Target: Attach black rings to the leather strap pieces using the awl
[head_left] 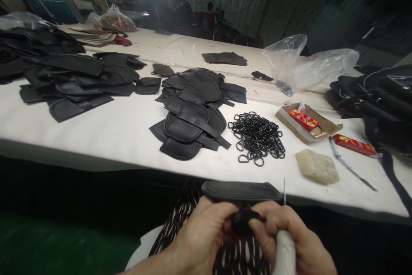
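Flat black leather pad point(241, 190) sits at the near table edge, its strap tab pinched by both hands. Left hand point(202, 234) grips the tab; right hand point(289, 240) grips it too, also clutching a white-handled awl point(285, 245). Beyond: pile of black D-rings point(257, 137), pale wax block point(317, 166), white table point(112, 133).

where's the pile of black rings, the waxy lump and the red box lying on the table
pile of black rings point(257, 137), head view, middle of the heap
waxy lump point(317, 166), head view, centre of its top face
red box point(353, 144), head view, middle of its long top side
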{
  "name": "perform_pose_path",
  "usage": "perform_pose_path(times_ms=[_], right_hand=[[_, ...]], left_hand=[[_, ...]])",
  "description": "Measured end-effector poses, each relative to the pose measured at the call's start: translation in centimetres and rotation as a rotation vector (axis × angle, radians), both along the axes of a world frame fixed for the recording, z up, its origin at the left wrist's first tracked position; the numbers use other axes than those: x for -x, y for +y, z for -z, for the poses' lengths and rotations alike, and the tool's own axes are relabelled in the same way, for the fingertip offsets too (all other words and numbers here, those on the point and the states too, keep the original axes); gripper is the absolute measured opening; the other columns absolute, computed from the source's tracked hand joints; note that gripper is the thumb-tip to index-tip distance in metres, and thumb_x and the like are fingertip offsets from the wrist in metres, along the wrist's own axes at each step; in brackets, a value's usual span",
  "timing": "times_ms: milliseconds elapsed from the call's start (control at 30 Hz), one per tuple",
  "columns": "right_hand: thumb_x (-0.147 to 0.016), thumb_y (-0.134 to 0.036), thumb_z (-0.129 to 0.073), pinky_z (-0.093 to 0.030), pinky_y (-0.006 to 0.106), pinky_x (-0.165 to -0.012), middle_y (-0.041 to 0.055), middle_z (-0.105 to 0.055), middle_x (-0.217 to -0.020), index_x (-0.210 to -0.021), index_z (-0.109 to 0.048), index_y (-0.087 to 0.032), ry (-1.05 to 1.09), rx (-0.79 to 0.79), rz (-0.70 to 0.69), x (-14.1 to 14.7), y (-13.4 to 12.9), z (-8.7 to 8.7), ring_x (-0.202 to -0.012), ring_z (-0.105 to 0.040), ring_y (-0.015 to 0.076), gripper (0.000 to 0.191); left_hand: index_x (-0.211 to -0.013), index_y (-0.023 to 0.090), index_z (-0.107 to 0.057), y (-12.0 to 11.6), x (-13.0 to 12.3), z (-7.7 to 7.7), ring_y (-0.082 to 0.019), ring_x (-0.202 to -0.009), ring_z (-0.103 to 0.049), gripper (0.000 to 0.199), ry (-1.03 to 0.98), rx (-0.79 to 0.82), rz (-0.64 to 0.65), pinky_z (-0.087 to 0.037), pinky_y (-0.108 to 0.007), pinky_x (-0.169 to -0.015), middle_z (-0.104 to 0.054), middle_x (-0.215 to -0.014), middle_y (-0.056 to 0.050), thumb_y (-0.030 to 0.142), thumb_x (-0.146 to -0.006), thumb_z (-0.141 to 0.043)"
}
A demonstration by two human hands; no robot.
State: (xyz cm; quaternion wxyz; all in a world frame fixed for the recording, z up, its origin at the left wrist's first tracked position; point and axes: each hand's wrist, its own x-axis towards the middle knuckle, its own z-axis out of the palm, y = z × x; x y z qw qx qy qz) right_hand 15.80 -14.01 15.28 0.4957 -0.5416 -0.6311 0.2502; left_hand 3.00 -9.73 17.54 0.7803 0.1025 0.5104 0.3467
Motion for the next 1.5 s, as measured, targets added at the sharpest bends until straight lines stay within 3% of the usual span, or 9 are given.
perform_pose_path(times_ms=[133,233,333,433,633,800,1067,1500], right_hand=[[-0.082,-0.012,-0.054,-0.048,0.014,-0.063,0.0005,-0.062,-0.084,-0.075,-0.046,-0.02,-0.038,-0.107,-0.015,-1.1,3.1,1.2,-0.072,-0.06,0.0075,0.013],[-0.084,-0.012,-0.052,-0.048,0.016,-0.071,0.0003,-0.062,-0.091,-0.08,-0.048,-0.02,-0.059,-0.102,-0.001,-1.5,4.7,2.2,-0.08,-0.06,0.0079,0.01],[-0.085,-0.013,-0.051,-0.047,0.017,-0.074,-0.0003,-0.061,-0.093,-0.08,-0.048,-0.02,-0.072,-0.07,0.009,-1.5,5.6,3.3,-0.086,-0.06,0.0082,0.01],[-0.086,-0.016,-0.052,-0.047,0.016,-0.074,-0.0006,-0.062,-0.091,-0.078,-0.047,-0.02,-0.031,-0.041,0.04,-1.3,6.0,3.6,-0.087,-0.06,0.0084,0.009],[-0.085,-0.028,-0.054,-0.043,0.014,-0.058,-0.0018,-0.061,-0.079,-0.074,-0.047,-0.019,0.03,0.057,0.17,-0.5,6.8,2.3,-0.066,-0.054,0.0065,0.016],[-0.086,-0.033,-0.05,-0.041,0.016,-0.052,-0.0023,-0.056,-0.069,-0.08,-0.052,-0.018,-0.016,0.133,0.19,-0.3,7.3,2.6,-0.058,-0.048,0.007,0.016],[-0.085,-0.035,-0.051,-0.041,0.017,-0.053,-0.001,-0.056,-0.068,-0.079,-0.052,-0.017,-0.062,0.166,0.233,-0.4,7.9,2.8,-0.059,-0.05,0.0087,0.019],[-0.085,-0.037,-0.049,-0.038,0.018,-0.05,-0.0034,-0.05,-0.063,-0.074,-0.048,-0.018,-0.045,0.209,0.229,-0.3,8.3,2.8,-0.054,-0.045,0.0075,0.023]], left_hand=[[-0.065,0.013,-0.061,3.6,-1.3,2.0,-0.014,-0.057,-0.055,0.008,0.033,-0.235,0.043,-0.047,-0.027,-0.059,-0.059,-0.062,0.0,0.018,-0.062,-0.067],[-0.059,0.01,-0.063,5.9,-2.1,3.0,-0.013,-0.058,-0.055,0.021,0.012,-0.4,0.108,-0.045,-0.027,-0.063,-0.06,-0.06,-0.004,0.028,-0.069,-0.063],[-0.063,0.009,-0.066,6.9,-2.5,3.6,-0.015,-0.062,-0.056,0.023,0.032,-0.434,0.079,-0.044,-0.027,-0.066,-0.063,-0.063,-0.007,0.03,-0.07,-0.062],[-0.064,0.01,-0.066,6.9,-2.5,3.9,-0.015,-0.062,-0.055,0.023,0.043,-0.443,0.082,-0.043,-0.027,-0.065,-0.062,-0.062,-0.006,0.031,-0.071,-0.062],[-0.061,0.01,-0.061,6.7,-2.5,4.4,-0.01,-0.055,-0.045,0.025,0.108,-0.53,0.085,-0.035,-0.023,-0.055,-0.053,-0.058,-0.001,0.032,-0.074,-0.06],[-0.063,0.012,-0.058,6.6,-2.4,4.9,-0.012,-0.057,-0.045,0.028,0.121,-0.559,0.087,-0.033,-0.022,-0.053,-0.05,-0.057,0.0,0.037,-0.077,-0.058],[-0.072,0.012,-0.066,6.7,-1.8,4.1,-0.014,-0.062,-0.051,0.024,0.11,-0.599,0.113,-0.037,-0.021,-0.055,-0.059,-0.065,-0.002,0.036,-0.074,-0.062],[-0.069,0.014,-0.061,6.7,-1.9,3.9,-0.01,-0.054,-0.043,0.021,0.182,-0.606,0.161,-0.033,-0.021,-0.052,-0.053,-0.065,0.0,0.032,-0.077,-0.056]])
